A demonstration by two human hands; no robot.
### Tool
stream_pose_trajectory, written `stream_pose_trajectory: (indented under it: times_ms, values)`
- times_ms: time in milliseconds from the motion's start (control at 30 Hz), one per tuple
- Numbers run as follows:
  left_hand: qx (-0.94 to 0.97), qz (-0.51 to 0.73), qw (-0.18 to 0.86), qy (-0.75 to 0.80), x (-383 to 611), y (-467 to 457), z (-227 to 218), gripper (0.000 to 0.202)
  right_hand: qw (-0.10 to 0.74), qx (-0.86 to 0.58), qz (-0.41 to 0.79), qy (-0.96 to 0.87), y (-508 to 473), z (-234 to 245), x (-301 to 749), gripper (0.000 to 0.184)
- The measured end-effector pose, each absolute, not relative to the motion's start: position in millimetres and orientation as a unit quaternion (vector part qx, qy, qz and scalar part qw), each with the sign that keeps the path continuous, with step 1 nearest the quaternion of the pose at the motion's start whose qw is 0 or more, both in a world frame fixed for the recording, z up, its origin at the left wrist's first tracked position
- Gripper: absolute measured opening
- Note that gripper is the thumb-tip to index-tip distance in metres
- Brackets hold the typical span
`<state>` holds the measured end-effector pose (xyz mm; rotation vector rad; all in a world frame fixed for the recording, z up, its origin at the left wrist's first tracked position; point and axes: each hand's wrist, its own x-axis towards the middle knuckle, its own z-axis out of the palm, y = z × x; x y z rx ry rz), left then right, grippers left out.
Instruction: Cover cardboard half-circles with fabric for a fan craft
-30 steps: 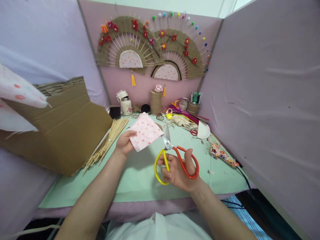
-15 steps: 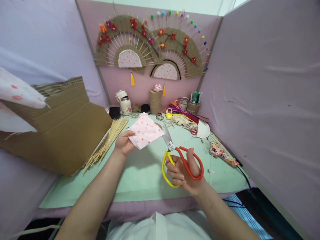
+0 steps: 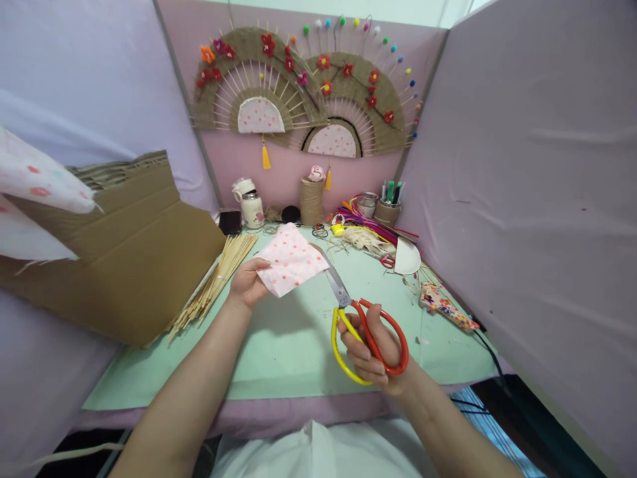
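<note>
Pinched in my left hand (image 3: 249, 281) is a piece of pink fabric (image 3: 291, 262) with red dots, raised above the table. A bit of brown cardboard (image 3: 316, 247) shows behind its right edge. My right hand (image 3: 374, 348) grips scissors (image 3: 342, 297) with one red and one yellow handle; fingers pass through the loops. The blades point up and left, nearly together, their tips beside the fabric's right corner. Whether the tips touch the cloth I cannot tell.
Large folded cardboard (image 3: 134, 259) stands at the left, beside a bundle of thin sticks (image 3: 216, 279). A twine spool (image 3: 311, 201), a bottle (image 3: 252, 211) and a pen holder (image 3: 387, 212) line the back. A floral glue gun (image 3: 445, 307) lies right. Decorated fans (image 3: 279, 86) hang behind.
The scissor blades have come closer together, and my right hand has shifted slightly right and down. My left hand still holds the fabric in nearly the same place.
</note>
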<state>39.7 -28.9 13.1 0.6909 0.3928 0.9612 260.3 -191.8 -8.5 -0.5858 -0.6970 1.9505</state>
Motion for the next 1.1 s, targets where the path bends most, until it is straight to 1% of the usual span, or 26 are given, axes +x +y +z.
stream_pose_trajectory:
  times_ms: [167,300,433,500,833,967,1100]
  values:
    - [0.317,0.461,0.806,0.194,40,-33,16,0.081,0.471,-0.28,0.782,-0.297,-199,-7,259,0.063]
    - [0.321,0.46,0.806,0.188,39,-32,14,0.084,0.48,-0.281,0.776,-0.298,-203,-8,256,0.065]
    - [0.332,0.448,0.813,0.166,36,-31,9,0.087,0.481,-0.236,0.788,-0.303,-203,-8,252,0.077]
    - [0.335,0.442,0.816,0.164,35,-30,8,0.087,0.474,-0.21,0.797,-0.311,-203,-8,252,0.08]
    - [0.339,0.424,0.818,0.189,39,-34,7,0.085,0.47,-0.136,0.813,-0.316,-202,-7,250,0.084]
    - [0.338,0.42,0.819,0.197,40,-34,6,0.085,0.471,-0.122,0.816,-0.312,-200,-3,244,0.087]
    - [0.328,0.42,0.819,0.213,41,-36,6,0.084,0.482,-0.12,0.814,-0.301,-197,1,240,0.087]
